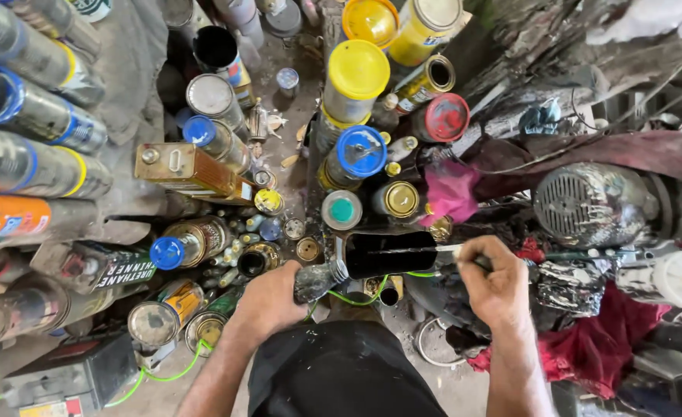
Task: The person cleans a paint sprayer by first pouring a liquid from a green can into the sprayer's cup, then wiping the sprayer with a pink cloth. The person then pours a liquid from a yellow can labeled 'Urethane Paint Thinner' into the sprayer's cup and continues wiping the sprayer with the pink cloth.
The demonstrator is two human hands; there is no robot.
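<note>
Lower centre of the frame: the left hand point(270, 301) is wrapping closed around the grimy handle end of a black open-topped container point(383, 253), which is lying tipped with its mouth facing the camera, just above the person's dark-clothed lap point(341, 371). Lower right of centre: the right hand point(497, 284) is pinching shut on a thin stick point(414, 249), whose pale shaft is reaching leftward across the mouth of the container and into its dark inside; whether the tip is touching the bottom cannot be told. The two hands are sitting apart, one on either side of the container. Centre and upper centre: a crowd of tins and jars is standing tightly together, including a blue-lidded jar point(360, 151), a yellow-lidded tub point(358, 69), a red-lidded can point(445, 117) and a small teal-capped tin point(341, 210). Left edge: a row of spray cans point(24, 166) is lying on its side, stacked one above another. Left of centre: a rectangular rusty tin point(190, 170) is lying flat. Right of centre: a pink rag point(450, 191) is hanging beside the tins, and a round metal motor housing point(588, 205) is sitting further right. Lower right: a red cloth point(595, 347) is lying crumpled. Lower left: a green cord point(171, 374) is trailing across the floor.
</note>
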